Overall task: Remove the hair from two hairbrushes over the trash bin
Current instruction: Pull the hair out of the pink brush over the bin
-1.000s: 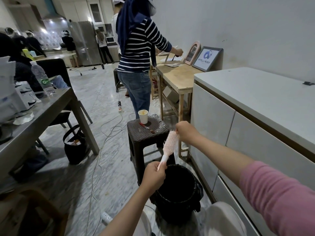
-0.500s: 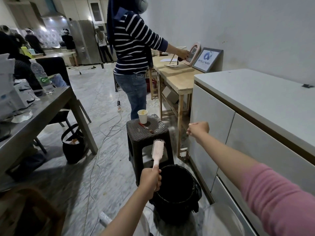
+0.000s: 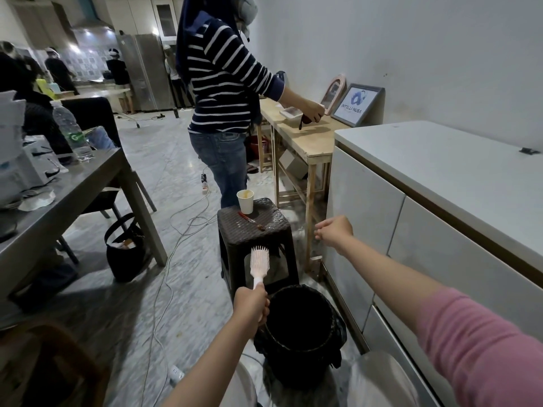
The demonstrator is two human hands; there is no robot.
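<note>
The hairbrush point(image 3: 259, 260) stands upright in my left hand point(image 3: 251, 304), whose fingers are wrapped tight round the handle, with the pink bristled head up in front of the dark stool point(image 3: 254, 227). It sits just beyond the far-left rim of the trash bin point(image 3: 297, 327), not squarely over the black opening. My right hand point(image 3: 335, 230) is out to the right and well apart from the brush, near the white cabinet point(image 3: 364, 207); its fingers are curled in as if pinching something, but whether any hair is between them I cannot tell.

I judge this to be mid-clean on one brush: a pull away from the bristles, with hair to drop. Next I'd bring my right hand back over the bin's mouth and let go there, then return to the bristles for another pinch, drawing the brush head nearer over the bin so nothing falls on the floor. No second brush is visible to me here.
</note>
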